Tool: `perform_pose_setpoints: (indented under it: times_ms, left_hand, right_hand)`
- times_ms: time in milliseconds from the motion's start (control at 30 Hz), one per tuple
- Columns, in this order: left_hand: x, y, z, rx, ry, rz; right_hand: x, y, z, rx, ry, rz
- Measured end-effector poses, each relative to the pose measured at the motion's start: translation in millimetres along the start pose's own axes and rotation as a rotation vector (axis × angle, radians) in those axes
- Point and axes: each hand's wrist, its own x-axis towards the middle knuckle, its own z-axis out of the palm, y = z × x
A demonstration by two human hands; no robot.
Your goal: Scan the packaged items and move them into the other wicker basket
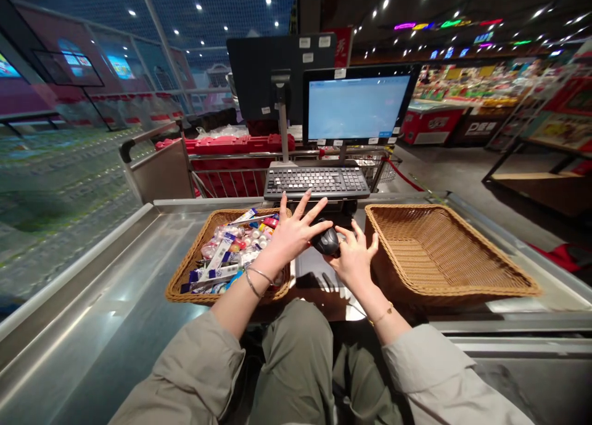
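1. Left fingers (301,206): spread wide and pointing away from me. The lowest one reaches to the right over the top of a dark handheld device (327,241).
2. Right fingers (357,231): loosely fanned and raised. The thumb side lies against the device's right flank. I cannot tell from here whether this hand actually grips it.
3. Dark handheld device: rounded and black, between the two hands just in front of the keyboard (317,181), above the gap between the two baskets.
4. Left hand (289,237): hovers over the right rim of the left wicker basket (185,277), with thin bracelets at the wrist.
5. Right hand (354,258): just beside the near-left corner of the right wicker basket (439,252), with a fine chain at the wrist.
6. Left wicker basket: holds a heap of small packaged goods (231,252), tubes and little bottles among them.
7. Right wicker basket: bare weave inside.
8. Steel counter (115,289): carries both baskets. My view looks down over pale sleeves and trousers.
9. Monitor (356,107): lit pale blue, standing behind the keyboard.
10. Shopping cart (222,166): wire frame, parked beyond the counter.
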Motion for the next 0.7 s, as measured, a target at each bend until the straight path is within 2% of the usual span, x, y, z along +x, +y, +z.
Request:
perform_pose_setpoints:
  times_ms: [233,400,500,567,700]
  left_hand:
    - [-1,-7,0.3,-0.028,-0.007,0.002]
    - [-34,-40,-5.0,-0.084,-0.059,-0.144]
    - [-60,-59,-0.7,-0.121,-0.158,-0.177]
    - [-69,-65,5.8,-0.142,-0.229,-0.179]
    - [-62,-65,15.8,-0.117,-0.333,-0.159]
  right_hand:
    - [-2,4,6,0.074,0.052,-0.054]
    - [-2,6,5,0.024,0.155,-0.035]
    - [-1,9,7,0.001,0.155,-0.02]
    - [-1,9,9,-0.006,0.14,-0.013]
    - [-2,9,11,0.008,0.137,-0.003]
